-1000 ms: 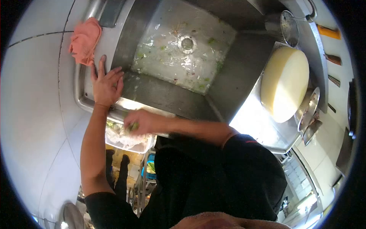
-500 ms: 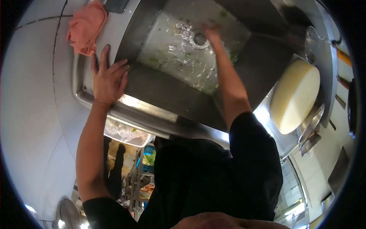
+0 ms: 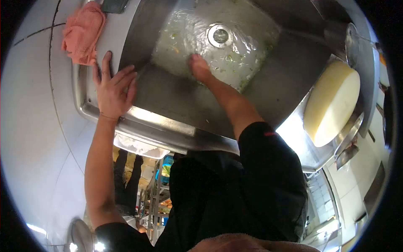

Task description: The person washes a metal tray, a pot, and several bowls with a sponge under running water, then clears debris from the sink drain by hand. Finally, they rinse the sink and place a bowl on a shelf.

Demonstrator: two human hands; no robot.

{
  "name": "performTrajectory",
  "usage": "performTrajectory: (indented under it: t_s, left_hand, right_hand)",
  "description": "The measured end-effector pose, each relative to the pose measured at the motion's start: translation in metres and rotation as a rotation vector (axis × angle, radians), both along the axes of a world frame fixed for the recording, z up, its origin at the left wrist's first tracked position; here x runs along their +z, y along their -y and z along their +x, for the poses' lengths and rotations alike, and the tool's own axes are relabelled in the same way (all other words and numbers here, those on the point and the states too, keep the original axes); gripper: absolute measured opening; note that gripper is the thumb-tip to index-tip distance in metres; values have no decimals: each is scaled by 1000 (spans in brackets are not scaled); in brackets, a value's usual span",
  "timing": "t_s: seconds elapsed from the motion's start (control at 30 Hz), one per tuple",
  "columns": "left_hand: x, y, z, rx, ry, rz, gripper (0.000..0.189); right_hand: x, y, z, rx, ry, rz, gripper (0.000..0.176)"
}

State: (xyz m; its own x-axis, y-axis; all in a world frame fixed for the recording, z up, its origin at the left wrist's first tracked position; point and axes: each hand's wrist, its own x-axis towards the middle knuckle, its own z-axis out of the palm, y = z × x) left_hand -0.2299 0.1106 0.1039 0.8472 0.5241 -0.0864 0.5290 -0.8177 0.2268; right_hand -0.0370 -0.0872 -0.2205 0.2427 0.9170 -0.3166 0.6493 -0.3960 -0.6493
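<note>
My left hand (image 3: pixel 114 93) rests with spread fingers on the left front rim of a metal sink (image 3: pixel 176 95). Its fingertips lie close to a crumpled pink cloth (image 3: pixel 85 33). Down in the basin, my right hand (image 3: pixel 200 68) is at the wet floor, left of and nearer to me than the round drain (image 3: pixel 220 36). Its fingers are blurred and partly hidden, and I cannot make out anything in them. Shallow water with green scraps (image 3: pixel 237 59) covers the basin floor around the drain.
Right of the basin stands a thick, round, pale-yellow block (image 3: pixel 332 105), with metal utensils (image 3: pixel 347 147) beside it. A white container (image 3: pixel 140 147) sits below the front rim. Behind me on the left, another person's dark-clothed legs (image 3: pixel 128 176) show near a metal rack (image 3: pixel 155 201).
My right hand has moved from beside the drain leftward and toward me, so the drain is now uncovered. The water and scraps have shifted. My left hand stays on the rim.
</note>
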Motion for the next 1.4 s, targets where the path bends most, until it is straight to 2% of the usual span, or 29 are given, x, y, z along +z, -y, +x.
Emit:
performTrajectory:
  t_s: [0.03, 0.1, 0.13, 0.17, 0.2, 0.23, 0.27, 0.3, 0.37, 0.4, 0.47, 0.5, 0.53, 0.57, 0.6, 0.63, 0.7, 0.77, 0.83, 0.87, 0.9, 0.93, 0.97, 1.0, 1.03, 1.13, 1.23, 1.33, 1.4]
  left_hand:
    - [0, 0, -1, 0, -7, -7, 23]
    - [1, -1, -1, -7, 8, -5, 23]
    - [1, -1, -2, -12, 27, 1, 21]
    - [1, 0, -3, -17, 46, 9, 20]
    - [1, -1, -3, -22, 57, 17, 19]
    - [1, 0, -4, -25, 67, 22, 19]
    - [0, 0, -4, -25, 73, 27, 18]
    - [-1, 1, -5, -24, 78, 26, 18]
    - [-1, 2, -7, -22, 81, 26, 18]
    - [-1, 2, -7, -23, 95, 21, 17]
    - [0, 3, -7, -30, 107, 28, 17]
    - [1, 3, -4, -36, 115, 32, 17]
    - [3, 4, -3, -41, 102, 36, 17]
    - [4, 4, -2, -45, 91, 41, 17]
    - [6, 5, -1, -48, 79, 45, 17]
    - [7, 5, 0, -51, 80, 42, 17]
    - [6, 5, 0, -51, 76, 29, 17]
    - [1, 4, -4, -58, 70, 35, 18]
    - [-2, 3, -5, -39, 45, 32, 18]
    - [2, 5, -1, -45, 50, 23, 19]
    - [3, 3, 1, -54, 41, 22, 20]
    - [2, 1, 1, -58, 31, 23, 20]
    - [2, 2, 0, -59, 19, 22, 21]
    - [2, 4, -2, -48, 11, 14, 22]
    - [2, 4, -1, -41, 7, 13, 23]
    - [1, 4, 2, -36, -11, 31, 26]
    - [0, 4, 3, -32, -1, 42, 25]
    - [2, 5, 1, -40, 7, 58, 24]
    - [0, 6, 2, -44, 14, 69, 23]
  right_hand:
    - [4, 15, -2, -72, -158, -177, 27]
    - [-20, 55, 16, 471, 9, -137, 26]
    - [-26, 73, 23, 371, -35, -227, 24]
    - [-25, 88, 33, 382, 16, -329, 24]
    - [-24, 103, 43, 401, 69, -432, 23]
    - [-19, 116, 57, 531, 219, -557, 24]
    - [-13, 119, 75, 442, 75, -530, 23]
    - [7, 113, 86, 207, -163, -526, 19]
    - [104, 74, 88, -594, -919, -413, 15]
    - [163, 48, 81, -772, -1124, -323, 16]
    - [244, 13, 55, -536, -1205, -136, 16]
    - [282, -3, 39, -387, -1147, -143, 17]
    - [326, -13, 14, -219, -968, 5, 17]
    - [344, -17, -16, -142, -943, 207, 17]
    - [379, -20, -39, -71, -854, 176, 18]
    - [347, -17, -85, 147, -862, 344, 17]
    - [347, -13, -125, 465, -743, 559, 14]
    - [345, -15, -112, 189, -854, 485, 16]
    - [335, -38, -45, -54, -1136, 297, 19]
    - [330, -50, 6, -158, -857, 22, 19]
    - [266, -51, 34, -332, -527, 140, 17]
    - [179, -47, 67, -646, -598, 138, 14]
    - [88, -29, 110, -666, -340, 185, 18]
    - [36, -8, 144, -397, 237, 212, 25]
    - [24, -12, 158, -678, 81, -153, 36]
    - [-3, -15, 140, -735, 411, -170, 52]
    - [-2, -20, 131, -867, 364, -144, 62]
    - [11, -29, 132, -990, 169, -74, 53]
    - [6, -36, 122, -982, 174, -6, 45]
